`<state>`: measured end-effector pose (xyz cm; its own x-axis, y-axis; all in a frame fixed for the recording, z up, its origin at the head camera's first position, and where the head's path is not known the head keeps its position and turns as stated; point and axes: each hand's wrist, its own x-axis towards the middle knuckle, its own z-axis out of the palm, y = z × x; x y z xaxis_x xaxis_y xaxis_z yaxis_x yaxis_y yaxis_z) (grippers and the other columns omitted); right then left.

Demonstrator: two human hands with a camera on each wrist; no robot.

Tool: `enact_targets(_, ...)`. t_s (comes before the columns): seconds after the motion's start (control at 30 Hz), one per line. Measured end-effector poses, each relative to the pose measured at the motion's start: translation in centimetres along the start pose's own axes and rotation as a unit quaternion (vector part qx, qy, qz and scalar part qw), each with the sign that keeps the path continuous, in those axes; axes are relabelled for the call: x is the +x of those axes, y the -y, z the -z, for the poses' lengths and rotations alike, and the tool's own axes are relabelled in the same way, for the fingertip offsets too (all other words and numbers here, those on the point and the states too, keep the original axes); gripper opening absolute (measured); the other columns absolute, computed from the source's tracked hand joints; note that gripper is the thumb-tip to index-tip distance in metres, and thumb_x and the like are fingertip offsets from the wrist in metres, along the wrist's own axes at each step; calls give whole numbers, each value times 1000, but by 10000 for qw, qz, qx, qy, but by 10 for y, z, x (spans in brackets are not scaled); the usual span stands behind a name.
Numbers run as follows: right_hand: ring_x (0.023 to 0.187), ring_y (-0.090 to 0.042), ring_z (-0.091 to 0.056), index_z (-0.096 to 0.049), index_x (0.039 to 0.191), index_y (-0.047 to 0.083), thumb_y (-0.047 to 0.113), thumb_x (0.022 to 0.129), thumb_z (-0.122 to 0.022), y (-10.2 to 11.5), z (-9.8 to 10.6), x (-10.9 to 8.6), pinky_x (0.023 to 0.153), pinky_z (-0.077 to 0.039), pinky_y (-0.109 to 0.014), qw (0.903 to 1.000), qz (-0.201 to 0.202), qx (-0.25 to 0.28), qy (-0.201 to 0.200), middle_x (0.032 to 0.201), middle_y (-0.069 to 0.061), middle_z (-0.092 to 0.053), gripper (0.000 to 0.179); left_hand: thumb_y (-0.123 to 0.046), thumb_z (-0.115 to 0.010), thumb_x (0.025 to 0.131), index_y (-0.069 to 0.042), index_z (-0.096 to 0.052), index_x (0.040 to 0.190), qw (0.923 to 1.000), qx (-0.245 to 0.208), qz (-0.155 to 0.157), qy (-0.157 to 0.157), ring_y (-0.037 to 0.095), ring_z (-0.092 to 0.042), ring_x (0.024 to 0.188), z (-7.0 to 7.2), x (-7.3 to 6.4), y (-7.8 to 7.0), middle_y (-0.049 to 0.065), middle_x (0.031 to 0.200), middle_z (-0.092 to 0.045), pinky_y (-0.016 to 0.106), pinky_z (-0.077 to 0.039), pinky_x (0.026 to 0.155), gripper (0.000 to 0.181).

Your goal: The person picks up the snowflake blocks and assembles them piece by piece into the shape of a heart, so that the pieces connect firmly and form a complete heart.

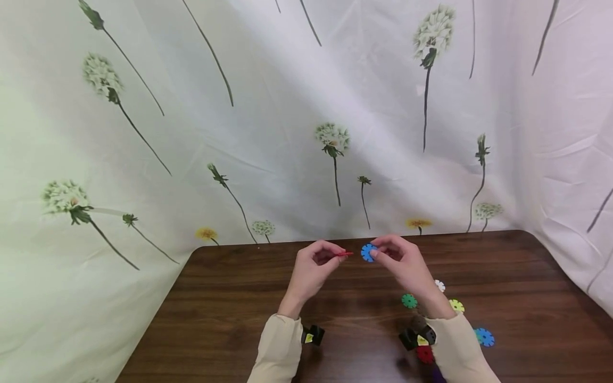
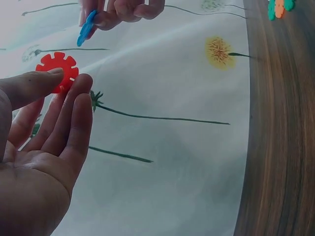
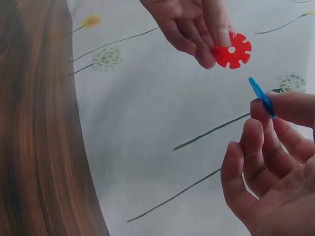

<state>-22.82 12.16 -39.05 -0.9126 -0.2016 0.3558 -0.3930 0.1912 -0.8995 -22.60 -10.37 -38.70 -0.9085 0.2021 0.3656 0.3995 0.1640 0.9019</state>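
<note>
Between thumb and fingertips, my left hand pinches a red notched plastic disc. The disc is seen nearly edge-on in the head view; the left wrist view shows its slotted rim. My right hand pinches a blue notched disc, its flat face showing in the head view and its edge in the right wrist view. Both hands are raised above the far part of the table. A small gap separates the two discs, which stand at about right angles to each other.
On the brown wooden table, loose notched discs lie around the right forearm: green, white, yellow, blue and red. A white curtain with dandelion prints hangs behind the table.
</note>
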Motion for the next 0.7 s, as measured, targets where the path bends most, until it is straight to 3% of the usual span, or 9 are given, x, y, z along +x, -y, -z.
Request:
enact_targets(0.23, 79, -27, -60, -65, 109, 7, 17, 93, -65, -2, -5, 2, 67, -52, -25, 9999, 88, 22, 89, 90, -10, -65, 19, -8, -70, 88, -3, -68, 98, 10000, -37, 0, 13, 15, -66, 86, -2, 2, 3, 15, 103, -70, 22, -55, 79, 12)
enact_targets(0.4, 79, -32, -60, -65, 109, 7, 17, 93, -64, -2, -5, 3, 68, -54, -28, 9997, 153, 1, 164, 90, -10, -65, 18, -3, -69, 87, 1, -68, 100, 9999, -120, 6, 22, 24, -67, 89, -3, 4, 2, 18, 106, -69, 21, -55, 80, 14)
enact_targets(0.53, 79, -28, -61, -65, 108, 8, 18, 93, -65, 0, -4, 5, 68, -54, -29, 9995, 165, -44, 247, 91, -9, -66, 18, -4, -69, 87, 2, -67, 100, 9998, -179, -41, 65, 27, -68, 90, -4, 4, 1, 19, 105, -69, 21, -55, 80, 14)
enact_targets(0.7, 76, -16, -60, -66, 108, 8, 17, 93, -65, 1, -5, 5, 67, -53, -26, 9992, 217, -15, 341, 91, -9, -65, 18, -4, -69, 87, 0, -67, 100, 9996, -238, -100, 64, 22, -69, 90, -4, 4, 3, 18, 104, -69, 23, -56, 82, 13)
